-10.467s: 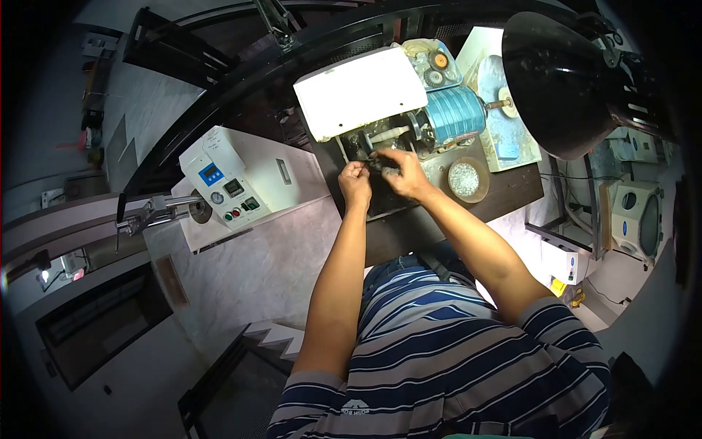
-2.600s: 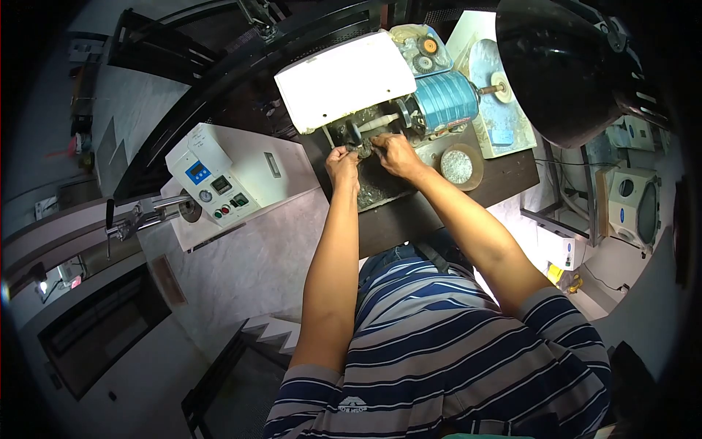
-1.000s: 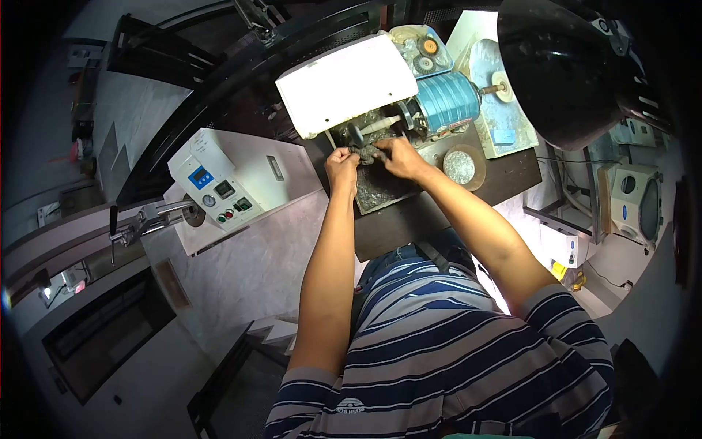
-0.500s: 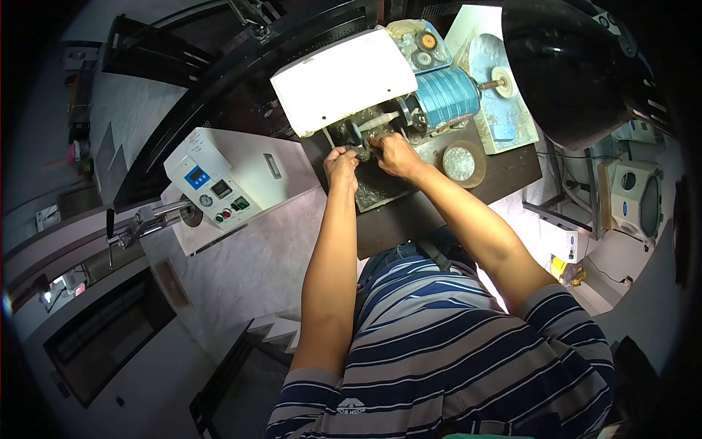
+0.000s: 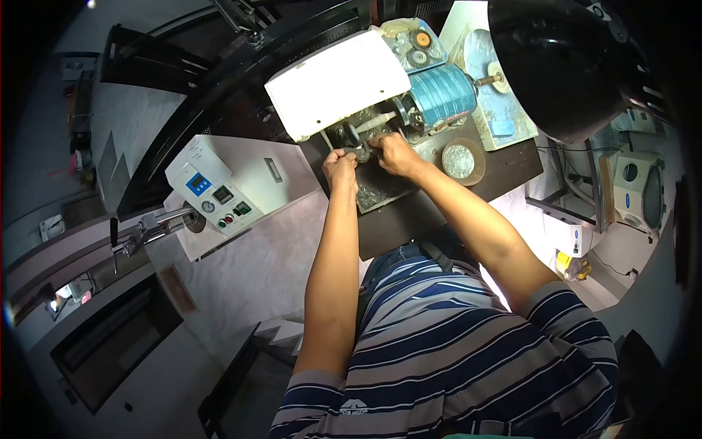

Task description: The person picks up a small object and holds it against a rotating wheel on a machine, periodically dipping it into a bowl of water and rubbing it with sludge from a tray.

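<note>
A small greyish piece (image 5: 362, 155), too small to name, sits between my two hands. My left hand (image 5: 341, 167) is closed, its fingers pinched at the piece's left side. From the right, my right hand (image 5: 395, 154) grips it with curled fingers. Just beyond the fingertips is a dark wheel (image 5: 350, 134) on the pale tapered spindle (image 5: 375, 122) of a bench polishing lathe, whose blue motor (image 5: 442, 95) lies to the right. A white hood (image 5: 340, 82) covers the area above the wheel. Whether the piece touches the wheel is hard to see.
Right of my right hand stands a round dish (image 5: 460, 162) with whitish contents. Behind the motor, a blue tray (image 5: 414, 67) holds small wheels. A white buff (image 5: 500, 82) and a blue bar (image 5: 502, 128) are farther right, near a black lamp shade (image 5: 559, 69). At left stands a control box (image 5: 212, 192).
The whole view has shifted slightly. Both hands stay at the wheel with the piece between them; the fingers have moved only a little.
</note>
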Demonstrator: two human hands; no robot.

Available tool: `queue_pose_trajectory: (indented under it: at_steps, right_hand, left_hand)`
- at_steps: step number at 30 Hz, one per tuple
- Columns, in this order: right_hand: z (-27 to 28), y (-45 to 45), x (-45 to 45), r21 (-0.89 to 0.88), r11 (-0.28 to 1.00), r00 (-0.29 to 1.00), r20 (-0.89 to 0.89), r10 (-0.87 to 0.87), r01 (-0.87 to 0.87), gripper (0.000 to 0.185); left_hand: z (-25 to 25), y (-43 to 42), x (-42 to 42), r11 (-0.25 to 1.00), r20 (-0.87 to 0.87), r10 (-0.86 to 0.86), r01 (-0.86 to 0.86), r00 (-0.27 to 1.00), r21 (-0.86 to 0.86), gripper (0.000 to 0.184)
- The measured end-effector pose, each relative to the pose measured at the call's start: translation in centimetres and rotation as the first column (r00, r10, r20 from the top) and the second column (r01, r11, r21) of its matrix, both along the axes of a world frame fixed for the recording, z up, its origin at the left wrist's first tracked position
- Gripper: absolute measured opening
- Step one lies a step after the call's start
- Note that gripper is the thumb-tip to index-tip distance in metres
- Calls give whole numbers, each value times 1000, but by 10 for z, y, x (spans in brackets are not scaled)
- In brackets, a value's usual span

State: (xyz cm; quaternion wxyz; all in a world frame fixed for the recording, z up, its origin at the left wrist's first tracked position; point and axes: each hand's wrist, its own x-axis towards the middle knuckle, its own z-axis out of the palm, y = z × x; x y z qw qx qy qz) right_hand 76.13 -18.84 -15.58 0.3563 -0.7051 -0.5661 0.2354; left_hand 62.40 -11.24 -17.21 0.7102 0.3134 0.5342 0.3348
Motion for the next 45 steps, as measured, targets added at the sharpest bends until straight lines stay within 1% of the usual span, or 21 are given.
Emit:
queue_pose_trajectory:
  at_steps: [1, 2, 4, 6, 8, 9, 10, 12, 14, 16, 21, 24, 25, 29, 32, 34, 36, 37, 40, 42, 45]
  right_hand:
    - [2, -1, 1, -7, 1000, 998, -61, -17, 17, 36]
    - [4, -2, -3, -14, 1000, 998, -67, -19, 18, 36]
    - [10, 2, -3, -58, 998, 1000, -24, -8, 7, 38]
    - [16, -2, -2, -7, 999, 999, -4, 32, -32, 40]
    - [15, -10, -5, 224, 974, 999, 10, 43, -45, 43]
    - [18, -17, -4, 200, 978, 998, -27, 63, -57, 44]
    - [23, -23, -3, 193, 980, 998, -31, 61, -54, 44]
    - [33, -33, -3, 268, 961, 997, -21, 79, -71, 47]
    - [47, -41, -1, 305, 950, 997, 4, 73, -71, 48]
    - [61, -45, 3, 342, 937, 997, 33, 66, -73, 50]
    - [98, -51, 6, 374, 926, 999, 34, 42, -51, 51]
    - [120, -52, 9, 383, 922, 998, 28, 48, -55, 54]
    - [128, -52, 10, 399, 915, 998, 39, 51, -63, 54]
    - [145, -52, 8, 422, 904, 997, 61, 42, -64, 55]
    - [153, -53, 9, 408, 910, 997, 33, 66, -73, 52]
    - [156, -55, 10, 391, 914, 994, 75, 81, -104, 51]
    - [161, -56, 5, 363, 928, 997, 47, 68, -80, 52]
    - [162, -55, 5, 372, 925, 997, 28, 67, -72, 52]
    - [159, -51, 6, 382, 922, 998, 26, 60, -66, 50]
    - [157, -49, 3, 405, 912, 997, -17, 71, -58, 49]
    - [149, -45, 3, 423, 903, 996, -20, 89, -72, 48]
  left_hand:
    - [-2, -1, 0, 1000, 47, -20, 19, 999, 21, 15]
    - [-4, -3, -2, 1000, 41, -21, 21, 999, 15, 15]
    - [-7, -1, 1, 1000, 17, 12, -12, 1000, 6, 15]
    - [-9, -4, -3, 1000, 63, -12, 11, 998, 24, 15]
    - [15, -18, -5, 986, 80, 0, -13, 997, 164, 17]
    - [28, -24, -10, 969, 60, -58, 41, 997, 244, 16]
    - [39, -29, -12, 970, 57, -59, 44, 997, 237, 16]
    - [56, -37, -16, 938, 93, -130, 92, 987, 333, 15]
    - [70, -44, -17, 929, 55, -148, 120, 987, 349, 13]
    - [80, -49, -13, 873, 33, -153, 119, 988, 472, 11]
    - [116, -53, -13, 847, 75, -175, 111, 982, 520, 11]
    - [142, -54, -10, 808, 45, -163, 107, 986, 580, 10]
    - [148, -53, -12, 788, -11, -166, 139, 986, 600, 10]
    - [167, -53, -15, 751, -37, -151, 139, 988, 646, 9]
    - [173, -53, -20, 768, 11, -175, 130, 984, 627, 9]
    - [173, -53, -18, 783, 59, -173, 101, 983, 614, 10]
    - [172, -53, -20, 757, 89, -194, 91, 977, 647, 10]
    - [178, -54, -18, 785, 132, -194, 73, 972, 615, 11]
    - [165, -52, -23, 749, 160, -228, 68, 960, 659, 11]
    - [162, -52, -24, 778, 175, -218, 63, 960, 626, 12]
    - [153, -51, -26, 732, 151, -217, 58, 964, 678, 13]
